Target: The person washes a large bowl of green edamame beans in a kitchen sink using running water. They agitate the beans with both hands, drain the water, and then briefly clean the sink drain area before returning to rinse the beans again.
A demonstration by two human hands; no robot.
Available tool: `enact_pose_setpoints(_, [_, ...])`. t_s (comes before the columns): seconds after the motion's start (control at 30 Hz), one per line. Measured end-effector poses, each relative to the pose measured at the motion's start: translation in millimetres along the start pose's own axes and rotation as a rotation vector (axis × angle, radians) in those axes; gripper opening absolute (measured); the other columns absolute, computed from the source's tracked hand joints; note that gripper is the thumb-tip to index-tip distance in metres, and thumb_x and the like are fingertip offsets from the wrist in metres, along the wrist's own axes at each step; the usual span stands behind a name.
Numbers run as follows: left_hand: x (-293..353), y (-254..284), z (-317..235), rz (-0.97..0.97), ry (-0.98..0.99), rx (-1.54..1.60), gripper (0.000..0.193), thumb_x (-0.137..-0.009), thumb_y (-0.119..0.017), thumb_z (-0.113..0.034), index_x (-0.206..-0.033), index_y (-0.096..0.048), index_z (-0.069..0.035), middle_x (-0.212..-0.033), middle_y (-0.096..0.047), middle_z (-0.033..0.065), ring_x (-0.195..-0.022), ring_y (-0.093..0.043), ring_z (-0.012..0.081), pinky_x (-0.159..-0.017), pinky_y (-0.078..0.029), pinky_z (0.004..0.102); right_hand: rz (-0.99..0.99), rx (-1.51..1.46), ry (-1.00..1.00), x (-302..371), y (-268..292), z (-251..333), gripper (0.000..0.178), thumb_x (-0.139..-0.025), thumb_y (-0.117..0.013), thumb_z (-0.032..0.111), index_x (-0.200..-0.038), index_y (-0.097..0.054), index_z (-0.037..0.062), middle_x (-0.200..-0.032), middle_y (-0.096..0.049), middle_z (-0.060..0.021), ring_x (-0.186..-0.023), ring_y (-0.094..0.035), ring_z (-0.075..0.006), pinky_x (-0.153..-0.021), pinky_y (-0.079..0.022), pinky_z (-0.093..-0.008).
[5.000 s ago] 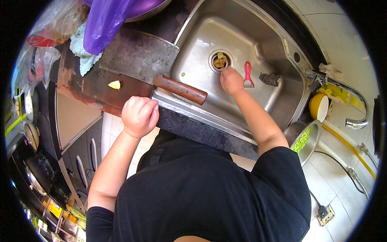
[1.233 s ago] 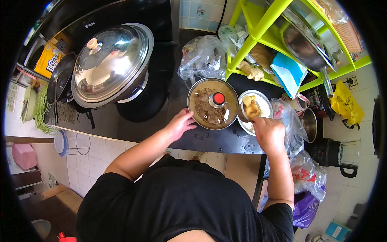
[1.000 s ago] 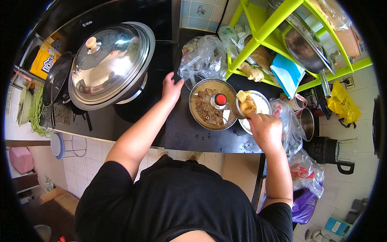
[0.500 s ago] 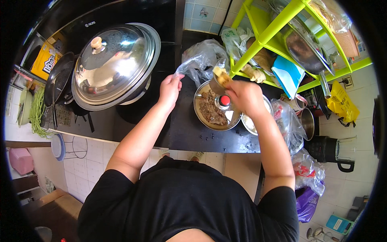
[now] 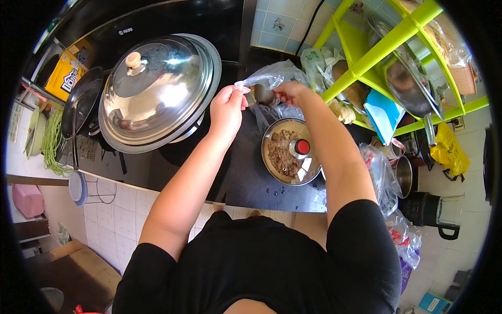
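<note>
My left hand [image 5: 228, 111] is closed in a pinch on the edge of a clear plastic bag [image 5: 272, 74], raised above the counter behind a small pot. At the bag's mouth, my right hand [image 5: 293, 94] has its fingertips closed against a round, grey-brown thing [image 5: 264, 95] of a kind I cannot make out. Just below my right forearm stands the pot with its glass lid [image 5: 285, 137] on. The lid has a red-topped knob [image 5: 301, 147], and browned chopped food, apparently meat, shows through the glass.
To the left, a large domed steel lid [image 5: 157, 94] covers a wok on the stove. A dark frying pan [image 5: 83, 99] stands beyond it. On the right are a green shelf [image 5: 366, 65] with ginger [image 5: 342, 112], crumpled plastic bags [image 5: 377, 170] and a black blender [image 5: 421, 212].
My right hand has moved from above the pot lid, up and left to the bag's mouth, with a yellow-brown piece earlier at its fingers. My left hand keeps its pinch on the bag.
</note>
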State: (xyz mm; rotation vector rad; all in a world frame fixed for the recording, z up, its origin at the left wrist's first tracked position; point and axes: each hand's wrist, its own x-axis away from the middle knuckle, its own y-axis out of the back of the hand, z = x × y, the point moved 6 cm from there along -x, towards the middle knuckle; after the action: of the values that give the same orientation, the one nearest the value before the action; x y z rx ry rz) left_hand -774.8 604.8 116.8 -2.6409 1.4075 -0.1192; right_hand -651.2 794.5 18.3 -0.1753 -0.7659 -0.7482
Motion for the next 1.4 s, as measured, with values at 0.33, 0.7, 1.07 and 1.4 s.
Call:
enact_pose_setpoints(0.33, [-5.7, -4.7, 0.9, -0.006, 0.065, -0.054, 0.022, -0.091, -0.042, -0.019, -0.092, -0.059, -0.005, -0.066, -0.050, -0.0026, -0.061, -0.044, 0.0052, -0.055, -0.036, 0.0188, 0.612, 0.169, 0.076, -6.7, -13.2, 7.7, 0.030, -0.082, -0.056, 0.033, -0.062, -0.048, 0.0127, -0.054, -0.044, 0.0034, -0.046, -0.037, -0.0083, -0.039, -0.024, -0.0224])
enact_pose_setpoints(0.7, [-0.1, -11.2, 20.7, -0.011, 0.129, -0.010, 0.021, -0.091, -0.043, -0.018, -0.098, -0.057, -0.004, -0.069, -0.052, -0.0022, -0.061, -0.046, 0.0040, -0.054, -0.037, 0.0173, 0.291, 0.947, 0.060, -37.7, -16.5, -24.4, 0.023, -0.083, -0.056, 0.033, -0.068, -0.051, 0.0154, -0.052, -0.038, 0.0047, -0.042, -0.029, -0.0077, -0.039, -0.021, -0.0237])
enact_pose_setpoints(1.07, [6.3, -10.0, 25.2, -0.016, 0.163, -0.009, 0.024, -0.091, -0.044, -0.021, -0.104, -0.056, -0.003, -0.071, -0.055, -0.0010, -0.061, -0.045, 0.0035, -0.053, -0.037, 0.0169, 0.483, 0.278, 0.145, -43.1, -12.5, -29.4, 0.018, -0.081, -0.057, 0.032, -0.083, -0.059, 0.0143, -0.057, -0.046, -0.0001, -0.051, -0.037, -0.0124, -0.049, -0.031, -0.0277])
enact_pose_setpoints(1.4, [30.4, 0.4, 37.4, 0.033, 0.134, 0.025, 0.044, -0.089, -0.048, -0.019, -0.128, -0.033, -0.002, -0.094, -0.057, 0.0045, -0.068, -0.050, 0.0077, -0.056, -0.040, 0.0194, 0.169, 0.961, 0.399, -35.9, -16.1, -29.9, 0.030, -0.086, -0.049, 0.033, -0.094, -0.063, 0.0072, -0.078, -0.060, -0.0083, -0.069, -0.053, -0.0177, -0.067, -0.043, -0.0296])
